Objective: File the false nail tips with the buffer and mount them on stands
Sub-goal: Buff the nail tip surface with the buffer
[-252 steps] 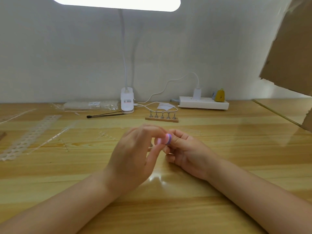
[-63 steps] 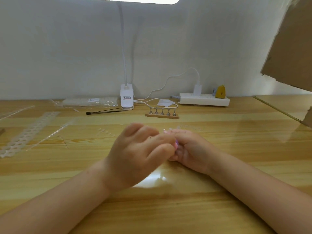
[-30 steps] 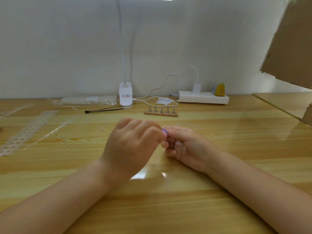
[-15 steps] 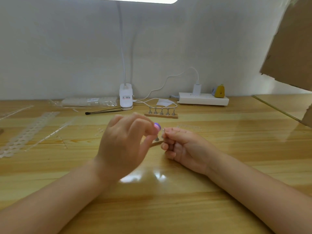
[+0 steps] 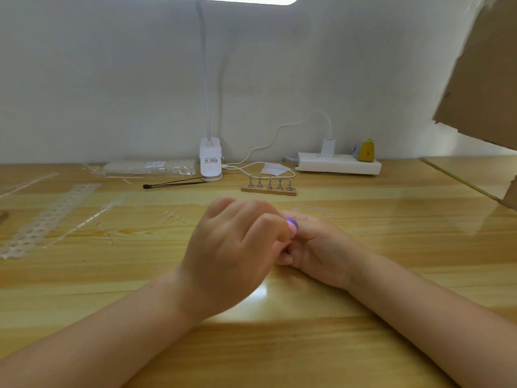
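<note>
My left hand (image 5: 232, 247) grips a small purple and pink buffer (image 5: 292, 224), of which only the tip shows past the fingers. My right hand (image 5: 321, 245) is curled right beside it, fingertips meeting the buffer; whatever it pinches is hidden, and no nail tip can be made out there. Both hands hover low over the wooden table (image 5: 279, 345) at its middle. A wooden base with a row of metal nail stands (image 5: 269, 187) sits behind the hands.
At the back stand a white clip lamp base (image 5: 211, 161), a power strip (image 5: 338, 165) with a plug and cable, and a thin black-tipped stick (image 5: 173, 185). Clear plastic strips (image 5: 50, 217) and a plastic bag (image 5: 151, 168) lie left. Cardboard (image 5: 484, 71) hangs at upper right.
Half a second ago the left hand was lifted slightly away from the right; now it has come back down and to the right, so the buffer meets the right fingertips again.
</note>
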Available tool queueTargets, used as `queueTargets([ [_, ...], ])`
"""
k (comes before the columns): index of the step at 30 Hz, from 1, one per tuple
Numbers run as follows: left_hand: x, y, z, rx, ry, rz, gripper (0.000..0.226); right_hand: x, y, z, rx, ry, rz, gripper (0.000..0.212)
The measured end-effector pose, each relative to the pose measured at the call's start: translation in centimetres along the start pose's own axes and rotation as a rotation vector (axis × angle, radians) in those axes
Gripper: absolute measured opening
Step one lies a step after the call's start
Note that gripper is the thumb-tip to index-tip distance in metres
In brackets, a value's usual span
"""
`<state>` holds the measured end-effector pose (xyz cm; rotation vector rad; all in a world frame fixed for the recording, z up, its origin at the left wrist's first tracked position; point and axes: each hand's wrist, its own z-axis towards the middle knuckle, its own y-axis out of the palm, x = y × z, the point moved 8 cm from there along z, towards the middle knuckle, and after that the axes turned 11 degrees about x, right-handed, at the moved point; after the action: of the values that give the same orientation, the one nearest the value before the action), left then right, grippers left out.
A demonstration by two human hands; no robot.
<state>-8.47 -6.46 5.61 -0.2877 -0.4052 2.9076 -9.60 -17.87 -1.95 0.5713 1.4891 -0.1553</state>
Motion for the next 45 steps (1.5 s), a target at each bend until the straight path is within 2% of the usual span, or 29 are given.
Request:
queueTargets([
  [4, -2.6, -0.1, -0.6, -0.063, -0.072, 0.117, 0.017, 0.2, -0.4, 0.0, 0.047, 0.049, 0.046, 0.010],
  [6, -2.8, -0.3, -0.5, -0.034, -0.112, 0.097, 0.021, 0.3, -0.4, 0.1, 0.059, 0.048, 0.035, 0.010],
  [11, -0.9, 0.4, -0.6, -0.040, -0.030, -0.021, 0.030, 0.0, 0.0, -0.1, 0.004, 0.008, 0.004, 0.008],
  [15, -3.3, 0.2, -0.9, -0.085, -0.127, 0.104, 0.007, 0.3, -0.5, 0.1, 0.066, 0.052, 0.066, 0.011],
  [20, -0.8, 0.2, -0.4, -0.028, -0.040, -0.043, 0.028, 0.1, -0.2, 0.0, 0.028, 0.003, 0.007, 0.002],
  [24, -2.4, 0.7, -1.0, -0.113, -0.114, 0.044, 0.021, 0.2, -0.5, 0.0, 0.046, 0.039, 0.037, 0.007],
  [27, -3.1, 0.2, -0.9, -0.057, -0.189, 0.011, 0.018, 0.4, -0.6, 0.1, 0.063, 0.042, 0.033, 0.010],
  [30, -1.9, 0.5, -0.8, -0.025, -0.162, -0.097, 0.021, 0.5, -0.7, 0.2, 0.063, 0.040, 0.024, 0.012],
  [33, -2.4, 1.1, -1.4, -0.111, -0.141, -0.012, 0.026, 0.5, -0.8, 0.3, 0.075, 0.048, 0.063, 0.010],
  [36, -3.6, 0.5, -1.3, -0.081, -0.199, 0.017, 0.010, 0.4, -0.7, 0.2, 0.087, 0.050, 0.095, 0.010],
  [39, -1.8, 0.2, -0.6, -0.002, -0.101, -0.042, 0.018, 0.4, -0.6, 0.2, 0.079, 0.030, 0.054, 0.009],
  [41, -1.1, 0.6, -0.9, -0.031, -0.039, -0.004, 0.023, 0.3, -0.6, 0.2, 0.066, 0.021, 0.037, 0.010],
  [45, -3.4, 0.1, -1.3, -0.041, -0.147, 0.063, 0.026, 0.3, -0.8, 0.2, 0.096, 0.032, 0.093, 0.010],
])
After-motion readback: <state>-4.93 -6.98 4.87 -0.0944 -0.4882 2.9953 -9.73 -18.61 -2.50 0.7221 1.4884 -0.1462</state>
